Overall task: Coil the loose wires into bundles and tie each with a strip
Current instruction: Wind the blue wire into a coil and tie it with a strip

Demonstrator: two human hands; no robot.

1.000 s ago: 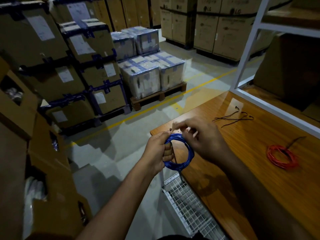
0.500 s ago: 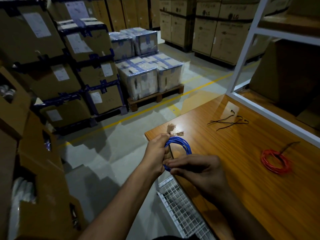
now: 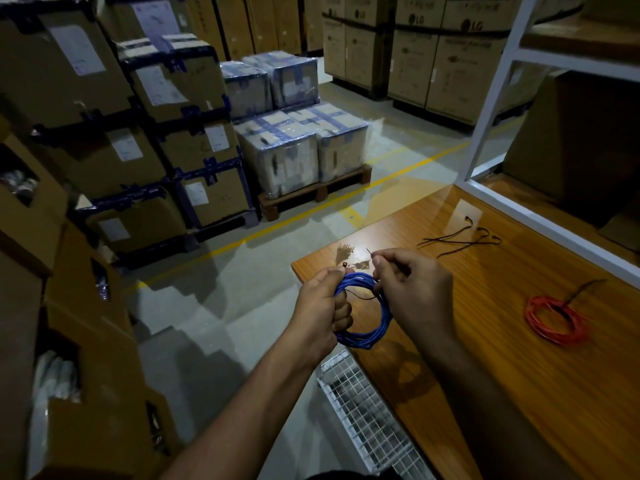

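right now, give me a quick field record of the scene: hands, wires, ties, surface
left hand: gripping blue wire coil at its left side
right hand: pinching thin black strip at the coil's top right
strip state: crosses the coil, not visibly cinched
red wire coil: on wooden table, dark strip on it
spare black strips: loose at far end of table

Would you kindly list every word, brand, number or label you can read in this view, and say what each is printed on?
"LG": on the cardboard carton in the far stack, by its round logo.
"LG": on the neighbouring carton, likewise.
Smaller print on those cartons: too blurred to read.
White paper labels on the strapped boxes at left: too blurred to read.
Nothing readable on the table or wires.
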